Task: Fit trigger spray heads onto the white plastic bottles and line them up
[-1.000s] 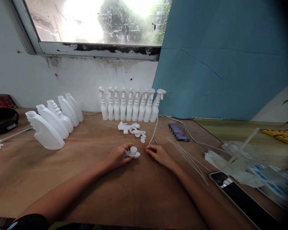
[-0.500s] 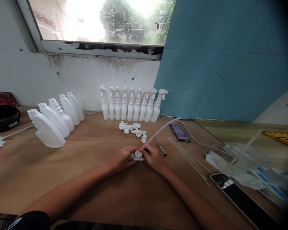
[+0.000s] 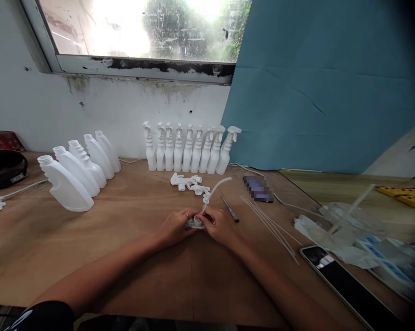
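My left hand (image 3: pixel 175 226), with a ring on one finger, is closed on a small whitish plastic piece (image 3: pixel 195 223) with a round part; fingers hide much of it. Beside it, my right hand (image 3: pixel 218 225) pinches a translucent plastic tube (image 3: pixel 215 189) at its lower end, right by the piece. The tube curves up and away to the right. Whether its end sits inside the piece cannot be made out. Just beyond the hands lie white spray trigger heads (image 3: pixel 180 181) and small white caps (image 3: pixel 206 198). A slim screwdriver-like tool (image 3: pixel 231 210) rests right of my right hand.
Several white spray bottles (image 3: pixel 187 154) with triggers stand in a row by the wall. Open white bottles (image 3: pixel 69 188) stand at left. On the right are thin tubes (image 3: pixel 271 227), a blurred-out phone-like object (image 3: pixel 258 189), a phone (image 3: pixel 345 289) and crumpled clear plastic (image 3: pixel 352 220).
The tube has swung: its free end is now further left and nearer, and less of its length shows above the fingers. Both hands stay together in nearly the same place.
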Demonstrator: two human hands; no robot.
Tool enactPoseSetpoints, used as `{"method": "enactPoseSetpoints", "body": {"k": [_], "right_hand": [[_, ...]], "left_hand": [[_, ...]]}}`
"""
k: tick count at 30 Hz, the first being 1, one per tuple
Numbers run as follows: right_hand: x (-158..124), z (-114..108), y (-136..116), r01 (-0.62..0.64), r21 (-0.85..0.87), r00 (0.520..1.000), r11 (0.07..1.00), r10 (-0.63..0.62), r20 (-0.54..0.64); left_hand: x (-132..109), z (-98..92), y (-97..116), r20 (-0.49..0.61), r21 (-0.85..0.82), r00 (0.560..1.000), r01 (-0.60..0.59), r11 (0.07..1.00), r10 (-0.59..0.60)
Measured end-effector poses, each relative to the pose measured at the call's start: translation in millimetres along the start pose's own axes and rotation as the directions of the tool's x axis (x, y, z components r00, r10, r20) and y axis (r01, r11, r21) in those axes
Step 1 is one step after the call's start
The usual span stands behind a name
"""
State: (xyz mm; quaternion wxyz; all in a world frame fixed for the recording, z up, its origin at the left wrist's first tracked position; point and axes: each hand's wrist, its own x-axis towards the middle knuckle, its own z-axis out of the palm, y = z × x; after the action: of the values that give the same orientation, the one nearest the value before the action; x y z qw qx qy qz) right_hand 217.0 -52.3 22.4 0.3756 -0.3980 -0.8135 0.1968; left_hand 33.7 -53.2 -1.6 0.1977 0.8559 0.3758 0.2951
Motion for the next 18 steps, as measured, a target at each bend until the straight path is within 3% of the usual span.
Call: {"method": "enactPoseSetpoints", "body": {"k": [5,9,11,14,18], "right_hand": [[1,6,7,-0.054,0.046,0.998,0.997,0.052,0.048],[-9,4,14,-0.036,0.131,0.999,0.991,0.037,-0.003],[-15,-1,15,0.037,0.107,0.999,0.994,-0.035,-0.021],[-17,-5,13,0.250,-0.047,0.967,0.967,-0.247,0.065],[-15,2,13,0.484,-0.241,0.875,0.841,-0.459,0.153]], "left_hand": [[0,2.4,-3,0.005,-0.009,1.000,0.001,1.000,-0.001],[1,4.3,-7,-0.048,-0.160,0.996,0.062,0.985,-0.070],[2,4.1,-9,-0.082,-0.271,0.987,0.112,0.956,-0.139],[-1,3.3,-9,-0.122,-0.382,0.968,0.158,0.910,-0.219],[-9,-3.8,-6,-0.078,-0.317,0.992,0.065,0.946,-0.094]]}}
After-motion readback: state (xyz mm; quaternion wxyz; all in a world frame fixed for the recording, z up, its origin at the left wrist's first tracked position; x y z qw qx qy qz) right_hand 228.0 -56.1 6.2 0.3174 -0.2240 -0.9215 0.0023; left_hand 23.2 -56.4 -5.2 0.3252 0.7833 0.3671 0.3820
